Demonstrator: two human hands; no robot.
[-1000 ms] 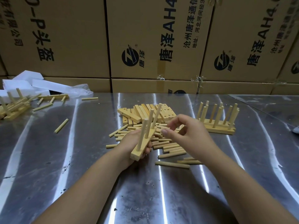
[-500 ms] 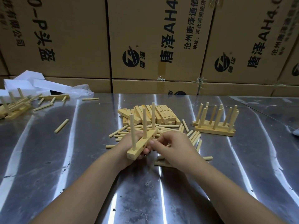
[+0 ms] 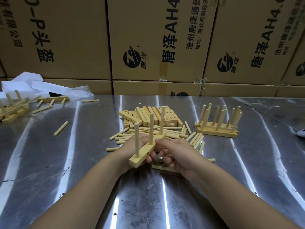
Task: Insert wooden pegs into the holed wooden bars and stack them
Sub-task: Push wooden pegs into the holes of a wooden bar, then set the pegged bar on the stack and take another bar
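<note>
Two hands are holding one holed wooden bar (image 3: 143,152) above the worktop (image 3: 49,162), with its length running diagonally away from the person. The left hand (image 3: 130,149) is gripping the bar from underneath and from the left, its fingertips (image 3: 149,158) curling up against the bar's right face. The right hand (image 3: 179,154) is pinching the far half of the bar: one digit is lying against the bar's right edge and the other fingers are curling underneath. Three pegs (image 3: 151,128) are standing upright in the top face of the bar, one near each end and one at the middle. A side hole is showing on the right face towards the near end.

Directly below the right hand, a second bar (image 3: 158,167) is lying flat on the worktop, mostly hidden. Just beyond both hands, loose pegs (image 3: 125,135) are lying scattered, some spreading out to the right of the right hand. Beyond these, a pile of empty bars (image 3: 148,114) is resting. Further out to the right of the right hand, a finished stack (image 3: 217,130) of pegged bars is standing with its pegs upright. Far to the left of the left hand, another group of pegged bars (image 3: 11,113) is lying in front of white foam blocks (image 3: 24,83). A single peg (image 3: 60,128) is lying apart between that group and the hands. Cardboard boxes (image 3: 148,38) are standing along the far edge of the worktop.
</note>
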